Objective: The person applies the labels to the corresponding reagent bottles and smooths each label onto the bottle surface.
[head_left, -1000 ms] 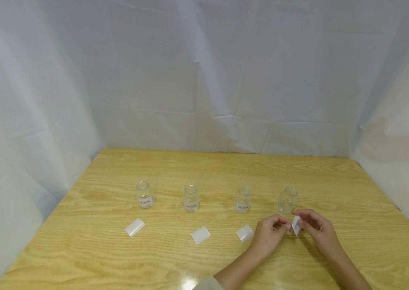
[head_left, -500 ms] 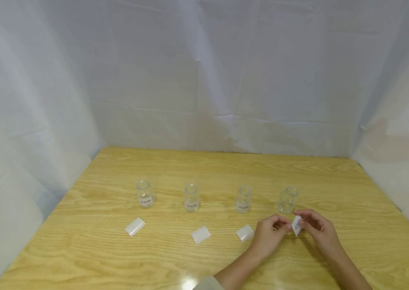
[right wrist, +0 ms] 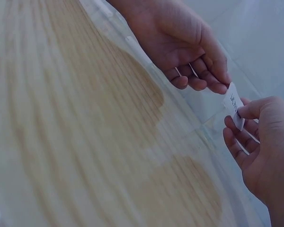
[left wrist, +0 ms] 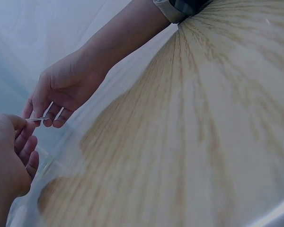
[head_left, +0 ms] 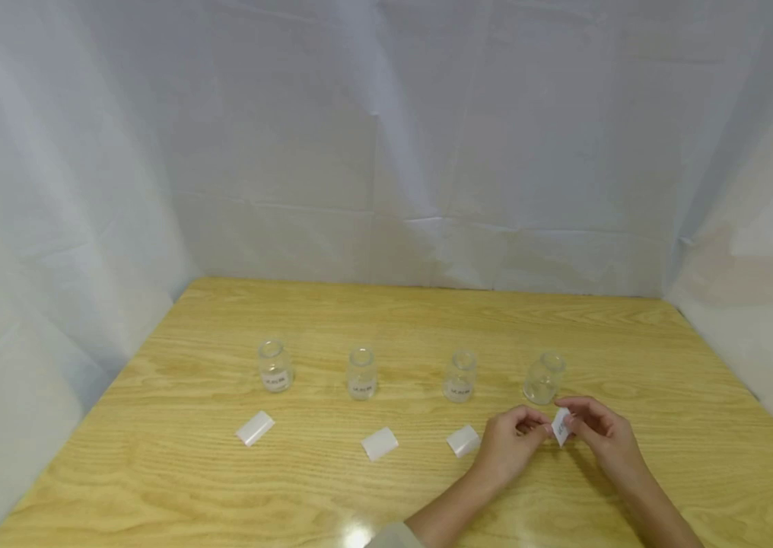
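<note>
A small white label [head_left: 561,427] with dark writing is held up between both hands, above the table. My right hand [head_left: 602,438] pinches it between thumb and fingers, and the right wrist view shows the thumb on the label's [right wrist: 234,105] printed face. At its other edge, the thumb and index finger of my left hand [head_left: 511,444] pinch a corner. Just behind the hands stands a clear glass jar [head_left: 543,379] on which no label shows. The label appears edge-on in the left wrist view, between the left hand [left wrist: 4,156] and the right hand [left wrist: 66,85].
Three glass jars, the left [head_left: 275,367], middle [head_left: 362,374] and right [head_left: 460,377] ones, stand in a row with white labels low on their fronts. Three white paper pieces [head_left: 255,428] lie before them on the wooden table [head_left: 222,495]. White sheeting [head_left: 291,152] hangs around the table.
Both hands stay nearly in place with the label between them. Its tilt shifts very slightly; the jars and paper pieces have not moved.
</note>
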The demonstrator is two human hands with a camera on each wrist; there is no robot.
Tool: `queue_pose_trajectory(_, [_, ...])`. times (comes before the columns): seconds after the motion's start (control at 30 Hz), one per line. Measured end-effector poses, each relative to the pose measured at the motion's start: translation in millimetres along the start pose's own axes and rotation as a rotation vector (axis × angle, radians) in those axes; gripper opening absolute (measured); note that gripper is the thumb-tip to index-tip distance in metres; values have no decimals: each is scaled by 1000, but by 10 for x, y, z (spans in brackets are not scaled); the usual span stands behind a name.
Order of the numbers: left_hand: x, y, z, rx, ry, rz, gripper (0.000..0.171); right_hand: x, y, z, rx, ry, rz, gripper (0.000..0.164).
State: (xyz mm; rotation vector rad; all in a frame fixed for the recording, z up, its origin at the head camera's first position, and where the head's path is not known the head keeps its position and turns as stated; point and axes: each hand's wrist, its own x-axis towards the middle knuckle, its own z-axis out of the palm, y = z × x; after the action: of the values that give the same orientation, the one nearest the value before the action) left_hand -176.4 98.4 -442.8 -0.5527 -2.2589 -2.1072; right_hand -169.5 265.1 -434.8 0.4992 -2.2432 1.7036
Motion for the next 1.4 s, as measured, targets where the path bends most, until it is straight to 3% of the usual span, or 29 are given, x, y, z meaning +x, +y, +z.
queue_pose_trajectory(0.83, [-23,28,-17,31,-29,-13,4,-7,23,-10,51,-35,-19,17])
queue_pose_trajectory(1.4, [-20,43,-14,-30,-13,-5,6,0,34,-20,34,-29,-4,17])
